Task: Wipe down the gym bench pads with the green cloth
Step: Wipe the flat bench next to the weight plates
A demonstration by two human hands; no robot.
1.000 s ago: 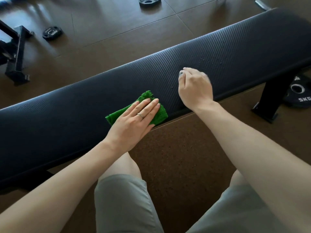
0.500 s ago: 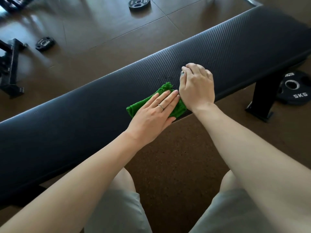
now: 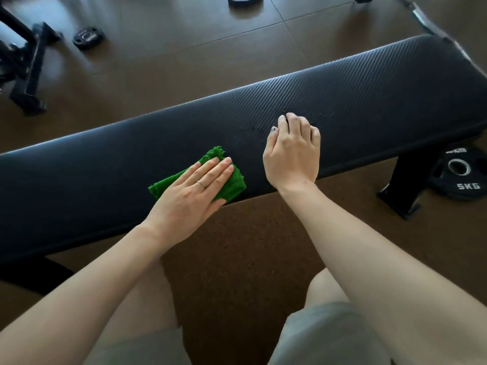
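The green cloth (image 3: 210, 177) lies folded on the near edge of the bench pad (image 3: 355, 93), at centre frame. It could slide off that edge onto the floor, since the left hand (image 3: 193, 189) only presses it flat with straight fingers, holding nothing. The right hand (image 3: 292, 151), just right of the cloth and apart from it, rests on the pad, fingers curled, grasping nothing visible.

I see the black bench pad (image 3: 342, 101) under both hands, the green cloth (image 3: 232, 184) flat beneath my left hand (image 3: 189, 198). My right hand (image 3: 292, 154) rests just beside it.
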